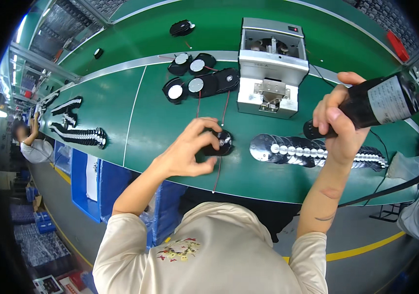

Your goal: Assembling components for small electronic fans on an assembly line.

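My left hand (184,151) has its fingers curled round a small round black part (226,143) that lies on the green workbench. A thin red wire (217,176) runs from beside that part toward the bench's near edge. In my right hand (339,117) is a black electric screwdriver (383,104), held tilted above the bench with its thick cable trailing off to the right. The fingers of that hand are wrapped round the tool's lower end. Its tip is hard to make out. Under the right forearm stretches a row of overlapping shiny black discs (264,148).
Behind my hands stands a silver screw feeder (268,66). Left of it sit several black housings with white discs (175,91) and red wires. Stacked black parts (84,137) lie farther left. A clear plastic bag (406,166) is at right. Blue bins (86,179) stand below the bench.
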The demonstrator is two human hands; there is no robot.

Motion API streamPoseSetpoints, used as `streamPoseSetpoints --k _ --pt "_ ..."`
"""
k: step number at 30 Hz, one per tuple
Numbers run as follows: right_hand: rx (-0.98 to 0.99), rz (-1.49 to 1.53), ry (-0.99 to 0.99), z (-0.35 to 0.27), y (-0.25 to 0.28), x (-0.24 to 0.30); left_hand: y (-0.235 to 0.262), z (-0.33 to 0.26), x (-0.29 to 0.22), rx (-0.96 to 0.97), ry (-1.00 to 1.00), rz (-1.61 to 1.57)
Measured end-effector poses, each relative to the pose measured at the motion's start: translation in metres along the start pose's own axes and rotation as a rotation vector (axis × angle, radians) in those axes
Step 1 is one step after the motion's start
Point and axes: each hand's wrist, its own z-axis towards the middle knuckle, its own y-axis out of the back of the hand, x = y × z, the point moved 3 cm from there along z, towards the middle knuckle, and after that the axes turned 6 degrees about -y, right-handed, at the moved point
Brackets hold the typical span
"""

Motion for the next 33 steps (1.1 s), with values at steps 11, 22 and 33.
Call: streamPoseSetpoints --k 11,22,33 --pt "0.04 -0.045 0.04 0.001 -0.002 -0.001 -0.047 0.04 -0.016 -0.009 -0.181 -0.11" --pt "0.027 -0.112 -0.01 -0.002 -0.003 0.002 -0.056 0.055 -0.01 0.058 -0.273 0.012" --pt "0.027 0.002 0.103 0.013 -0.021 0.005 -0.066 0.055 0.002 0.068 -0.254 -0.094"
